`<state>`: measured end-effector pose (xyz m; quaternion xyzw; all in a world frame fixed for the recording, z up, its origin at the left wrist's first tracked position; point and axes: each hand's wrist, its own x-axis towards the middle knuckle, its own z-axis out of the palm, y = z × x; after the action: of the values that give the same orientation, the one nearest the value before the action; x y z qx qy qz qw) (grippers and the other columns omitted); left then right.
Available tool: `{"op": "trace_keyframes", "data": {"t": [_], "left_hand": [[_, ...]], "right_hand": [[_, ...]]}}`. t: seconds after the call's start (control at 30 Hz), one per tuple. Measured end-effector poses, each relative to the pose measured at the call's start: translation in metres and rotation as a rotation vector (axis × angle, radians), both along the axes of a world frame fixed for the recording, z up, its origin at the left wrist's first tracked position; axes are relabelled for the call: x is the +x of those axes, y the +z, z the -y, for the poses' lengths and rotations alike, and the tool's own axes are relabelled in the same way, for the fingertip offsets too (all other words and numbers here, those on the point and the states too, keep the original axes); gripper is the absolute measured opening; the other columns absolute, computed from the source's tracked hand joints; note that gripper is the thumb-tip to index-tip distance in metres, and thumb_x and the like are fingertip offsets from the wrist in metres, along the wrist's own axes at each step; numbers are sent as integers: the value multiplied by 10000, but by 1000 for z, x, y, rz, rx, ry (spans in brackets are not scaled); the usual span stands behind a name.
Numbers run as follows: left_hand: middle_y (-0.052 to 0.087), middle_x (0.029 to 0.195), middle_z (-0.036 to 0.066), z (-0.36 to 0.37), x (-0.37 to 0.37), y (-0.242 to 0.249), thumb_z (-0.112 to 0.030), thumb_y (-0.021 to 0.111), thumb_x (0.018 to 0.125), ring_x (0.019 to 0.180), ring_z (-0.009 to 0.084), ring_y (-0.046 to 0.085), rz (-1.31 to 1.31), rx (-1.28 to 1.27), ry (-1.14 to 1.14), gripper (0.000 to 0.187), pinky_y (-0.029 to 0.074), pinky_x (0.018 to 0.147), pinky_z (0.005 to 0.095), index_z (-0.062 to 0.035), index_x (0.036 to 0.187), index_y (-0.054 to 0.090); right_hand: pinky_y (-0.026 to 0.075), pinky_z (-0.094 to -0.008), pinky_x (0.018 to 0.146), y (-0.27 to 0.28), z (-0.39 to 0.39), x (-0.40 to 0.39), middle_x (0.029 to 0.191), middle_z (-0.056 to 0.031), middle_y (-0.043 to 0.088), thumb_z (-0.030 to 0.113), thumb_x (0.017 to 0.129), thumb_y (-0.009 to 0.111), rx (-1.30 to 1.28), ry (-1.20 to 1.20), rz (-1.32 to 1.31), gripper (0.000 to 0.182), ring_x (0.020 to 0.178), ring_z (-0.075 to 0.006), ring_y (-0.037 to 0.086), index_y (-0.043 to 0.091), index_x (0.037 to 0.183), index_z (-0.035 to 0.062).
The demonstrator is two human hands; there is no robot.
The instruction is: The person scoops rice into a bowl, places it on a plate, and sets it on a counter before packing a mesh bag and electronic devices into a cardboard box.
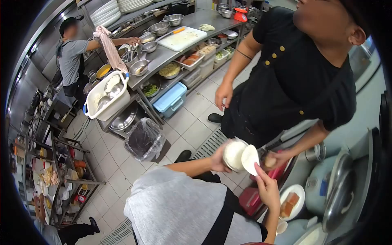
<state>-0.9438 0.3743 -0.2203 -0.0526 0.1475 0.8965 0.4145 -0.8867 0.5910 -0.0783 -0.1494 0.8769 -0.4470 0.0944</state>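
Note:
My left hand (219,158) is wrapped around a round white bowl (233,156) that looks filled with something white like rice. Gripped in my right hand (267,187) is a white oval, paddle-like piece (250,160); its exact kind I cannot tell. It overlaps the bowl's right side in this view. Just beyond it is a co-worker's hand (275,159), near a red item (281,169). Below and right of my right hand lies a white oval plate (301,192) with brown block-like food (289,205).
A co-worker in black (286,81) stands close in front. To the right are large pots with a metal lid (339,200). A lined bin (145,139), a white tub (107,96) and a steel counter (171,55) stand ahead left. Another person (73,57) works at far left.

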Motion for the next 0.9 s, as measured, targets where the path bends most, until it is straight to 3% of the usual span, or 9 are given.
{"op": "trace_keyframes", "data": {"t": [0.13,0.27,0.47,0.53,0.57,0.73,0.8,0.87,0.9], "left_hand": [[559,1138,97,162,-48,5,-655,348,822,750,312,527,21,62,389,675,355,385,221,-169,1269,486],[540,1172,103,301,-91,18,-628,434,800,717,292,478,-184,23,555,673,352,388,219,-158,1281,470],[197,1480,114,389,-102,77,-380,495,883,743,213,398,-315,136,588,685,398,454,249,-66,1422,211],[335,1335,174,379,-102,92,-290,504,891,688,202,389,-302,101,550,664,376,387,232,19,1393,198],[404,1262,204,374,-101,100,-245,508,895,660,196,385,-296,84,531,654,365,354,224,61,1379,192],[421,1254,229,325,-106,83,-449,476,863,682,233,473,-276,99,226,663,398,385,286,-75,1377,288],[426,1252,229,292,-110,80,-502,470,843,688,241,490,-257,93,109,682,404,393,298,-101,1371,306],[431,1249,229,255,-111,77,-554,463,823,695,249,507,-240,93,-7,703,409,401,309,-127,1365,324],[433,1248,229,237,-111,77,-580,460,813,698,253,516,-244,89,-57,714,411,405,315,-140,1362,333]], "right_hand": [[448,-232,650,6,95,-55,801,-204,624,74,878,532,23,81,191,411,611,-68,515,535,1273,188],[427,-254,873,-5,163,-100,1134,-168,606,69,884,523,-238,241,176,385,1005,-133,581,534,1266,119],[347,-220,589,1,147,-90,745,12,437,147,922,496,-563,-10,198,423,657,-57,398,453,1340,106],[320,-209,495,12,119,-63,615,72,381,173,934,487,-592,-318,58,441,541,-31,337,426,1365,101],[333,-199,505,23,101,-45,610,65,412,220,935,486,-525,-522,35,452,540,-38,363,421,1371,119],[405,-227,463,35,-27,62,712,-5,568,213,907,482,-141,-1384,-333,547,557,-62,477,311,1419,118],[477,-338,561,35,-104,116,746,-95,625,152,883,452,280,-1731,-347,538,616,-188,591,325,1401,81],[500,-398,624,38,-164,165,846,-155,646,116,853,423,1049,-2007,-83,534,765,-283,647,351,1380,73],[499,-434,669,25,-180,186,926,-175,639,115,843,415,1147,-2109,-155,523,821,-318,638,375,1362,70]]}}
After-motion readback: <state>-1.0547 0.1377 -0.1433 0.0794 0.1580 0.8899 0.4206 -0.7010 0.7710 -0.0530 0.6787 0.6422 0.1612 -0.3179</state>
